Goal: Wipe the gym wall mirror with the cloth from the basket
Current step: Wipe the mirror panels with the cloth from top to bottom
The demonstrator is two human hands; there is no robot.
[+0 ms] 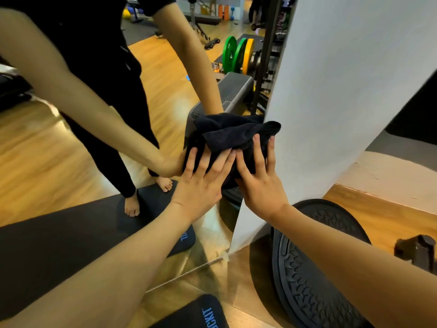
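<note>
A bunched black cloth [233,134] lies flat against the wall mirror [78,147], close to the mirror's right edge. My left hand [203,183] presses on the cloth's lower left with straight, spread fingers. My right hand [260,183] presses on its lower right the same way, fingertips at the mirror's edge. In the mirror I see the reflection of my arms, black clothes and bare feet. No basket is in view.
A white wall [343,79] juts out right of the mirror. A black round balance trainer [307,280] sits on the wooden floor below it. A black mat [205,313] lies at my feet. Green and yellow weight plates [238,55] show in the reflection.
</note>
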